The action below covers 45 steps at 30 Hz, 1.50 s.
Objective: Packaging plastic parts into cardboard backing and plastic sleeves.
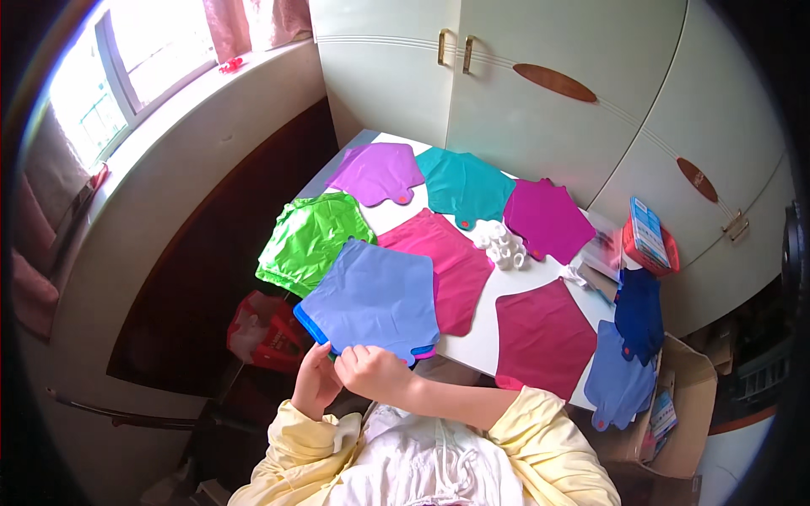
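A periwinkle star-shaped foil balloon (371, 295), flat and uninflated, lies on top of a stack at the table's near edge. Blue and magenta layers peek out from under it. At its near edge my right hand (371, 371) is closed, fingers curled inward; what they grip is hidden. Close beside it on the left, my left hand (315, 384) has its fingertips drawn together near the stack's edge, and I cannot make out what is between them. A shiny green foil packet (312, 240) lies beyond the stack to the left, and a crimson flat balloon (439, 261) lies partly under it.
Purple (375, 173), teal (464, 185), magenta (550, 219) and dark red balloons (544, 337) spread over the white table (468, 346). White rolls (504, 246) sit mid-table. Blue balloons (620, 375) hang over a cardboard box (688, 413). A red bag (278, 333) is at left.
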{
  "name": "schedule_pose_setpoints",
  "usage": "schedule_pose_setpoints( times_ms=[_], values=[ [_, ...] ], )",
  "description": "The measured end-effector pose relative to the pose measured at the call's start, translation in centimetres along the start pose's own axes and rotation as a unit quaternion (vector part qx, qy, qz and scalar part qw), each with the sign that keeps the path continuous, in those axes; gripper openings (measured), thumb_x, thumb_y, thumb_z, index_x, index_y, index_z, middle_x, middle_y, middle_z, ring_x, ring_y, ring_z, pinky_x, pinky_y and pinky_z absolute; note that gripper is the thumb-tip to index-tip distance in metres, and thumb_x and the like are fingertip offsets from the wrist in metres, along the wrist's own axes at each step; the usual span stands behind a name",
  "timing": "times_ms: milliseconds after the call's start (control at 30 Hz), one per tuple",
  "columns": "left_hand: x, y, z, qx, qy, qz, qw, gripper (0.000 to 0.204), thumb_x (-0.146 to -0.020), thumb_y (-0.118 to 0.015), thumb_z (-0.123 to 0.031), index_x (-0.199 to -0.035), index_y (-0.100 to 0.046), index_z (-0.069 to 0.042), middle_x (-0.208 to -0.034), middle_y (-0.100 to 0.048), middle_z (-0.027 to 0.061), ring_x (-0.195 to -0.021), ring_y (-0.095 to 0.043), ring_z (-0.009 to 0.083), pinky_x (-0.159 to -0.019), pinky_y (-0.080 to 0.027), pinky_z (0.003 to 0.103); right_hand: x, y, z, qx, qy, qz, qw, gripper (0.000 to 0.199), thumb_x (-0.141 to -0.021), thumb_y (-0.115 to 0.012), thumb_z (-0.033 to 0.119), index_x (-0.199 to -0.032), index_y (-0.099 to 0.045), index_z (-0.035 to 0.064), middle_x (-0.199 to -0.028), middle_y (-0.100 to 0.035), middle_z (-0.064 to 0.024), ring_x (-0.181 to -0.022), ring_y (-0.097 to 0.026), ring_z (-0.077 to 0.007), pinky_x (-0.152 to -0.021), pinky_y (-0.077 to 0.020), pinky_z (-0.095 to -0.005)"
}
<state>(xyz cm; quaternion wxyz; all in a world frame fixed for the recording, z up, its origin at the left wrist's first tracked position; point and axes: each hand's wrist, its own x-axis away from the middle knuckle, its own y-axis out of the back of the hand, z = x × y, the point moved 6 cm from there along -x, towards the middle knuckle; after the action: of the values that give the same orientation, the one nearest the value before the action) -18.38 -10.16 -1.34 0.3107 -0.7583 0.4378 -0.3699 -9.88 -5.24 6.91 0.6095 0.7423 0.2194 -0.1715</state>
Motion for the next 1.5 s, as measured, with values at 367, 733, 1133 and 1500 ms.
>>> schedule_pose_setpoints(
  times_ms=[367, 733, 1133, 1500],
  values=[
    [0.3, 2.1, 0.1, -0.161, -0.036, -0.127, 0.978, 0.02, -0.084, -0.057, 0.004, -0.103, -0.056, -0.003, -0.092, -0.064, 0.0091, -0.08, -0.064, 0.0202, -0.068, -0.054, 0.033, 3.4, 3.1, 1.1, -0.26, -0.064, 0.016, 0.963, 0.043, -0.075, -0.068, 0.022, -0.114, -0.058, 0.007, -0.117, -0.059, -0.0195, -0.099, -0.063, -0.0277, -0.082, -0.053, -0.0339],
    [-1.6, -10.8, 6.5, -0.164, 0.073, 0.029, 0.983, 0.026, -0.085, -0.057, 0.006, -0.11, -0.057, 0.001, -0.102, -0.065, 0.0125, -0.088, -0.065, 0.0206, -0.073, -0.054, 0.031, 25.8, 17.8, -13.5, -0.177, -0.524, -0.153, 0.819, 0.035, -0.09, -0.059, 0.015, -0.121, -0.054, -0.001, -0.121, -0.059, -0.0157, -0.113, -0.057, -0.0262, -0.094, -0.046, -0.0358],
    [-8.1, -18.0, 22.2, -0.291, 0.218, 0.178, 0.914, 0.031, -0.089, -0.053, 0.003, -0.119, -0.048, 0.008, -0.11, -0.062, 0.0151, -0.095, -0.064, 0.0222, -0.079, -0.057, 0.036, 33.1, 19.6, -23.1, -0.129, -0.566, 0.001, 0.815, 0.035, -0.088, -0.059, 0.022, -0.117, -0.056, 0.0019, -0.117, -0.059, -0.0165, -0.109, -0.056, -0.0316, -0.094, -0.0438, -0.035],
    [-4.1, -13.4, 15.8, -0.44, 0.116, 0.177, 0.873, 0.036, -0.091, -0.058, -0.01, -0.123, -0.042, -0.003, -0.104, -0.056, 0.0093, -0.085, -0.062, 0.016, -0.063, -0.052, 0.027, 35.8, 10.2, -27.6, -0.114, -0.541, 0.142, 0.821, 0.046, -0.086, -0.061, 0.028, -0.123, -0.052, 0.0019, -0.13, -0.048, -0.0181, -0.124, -0.041, -0.0346, -0.104, -0.0339, -0.0396]
  ],
)
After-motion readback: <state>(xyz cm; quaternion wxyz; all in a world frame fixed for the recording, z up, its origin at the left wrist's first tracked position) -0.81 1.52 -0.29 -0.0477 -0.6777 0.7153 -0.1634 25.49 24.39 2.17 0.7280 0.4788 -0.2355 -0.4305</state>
